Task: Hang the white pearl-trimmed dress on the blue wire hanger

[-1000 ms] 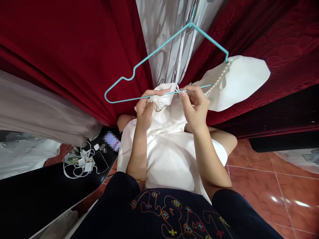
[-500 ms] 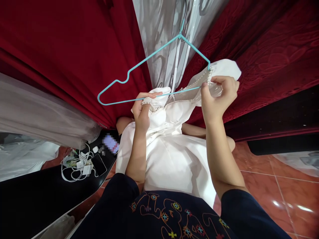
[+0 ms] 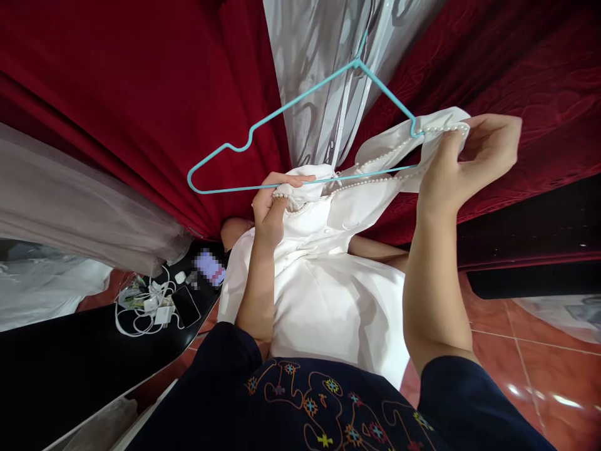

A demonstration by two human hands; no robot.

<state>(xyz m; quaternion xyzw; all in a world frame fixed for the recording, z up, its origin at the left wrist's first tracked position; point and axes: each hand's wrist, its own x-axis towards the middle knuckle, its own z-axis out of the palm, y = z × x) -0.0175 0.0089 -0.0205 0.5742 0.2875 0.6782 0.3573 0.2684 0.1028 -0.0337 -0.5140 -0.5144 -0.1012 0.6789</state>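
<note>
A white dress [image 3: 328, 307] with pearl-beaded edges lies over my lap. A light blue clothes hanger [image 3: 300, 94] stands upright above its bodice, its right shoulder inside one side of the beaded neckline. My right hand [image 3: 469, 156] pinches the beaded shoulder at the far right and draws it outward past the hanger's end. My left hand [image 3: 275, 203] is closed on the dress's other shoulder, its fingers lying over the hanger's bottom bar. The hanger's left shoulder is bare. Its hook partly blends into the pale cloth behind.
Red curtains [image 3: 141, 81] and sheer white fabric [image 3: 319, 75] hang close in front. On the left, a black bench [image 3: 94, 369] holds tangled white cables [image 3: 145, 313], a dark phone [image 3: 186, 307] and a blurred purple item [image 3: 210, 268]. Red floor tiles [image 3: 554, 369] show at right.
My right hand has moved right and slightly up, stretching the dress's shoulder beyond the hanger's end. The hanger has shifted slightly right. My left hand has stayed nearly in place.
</note>
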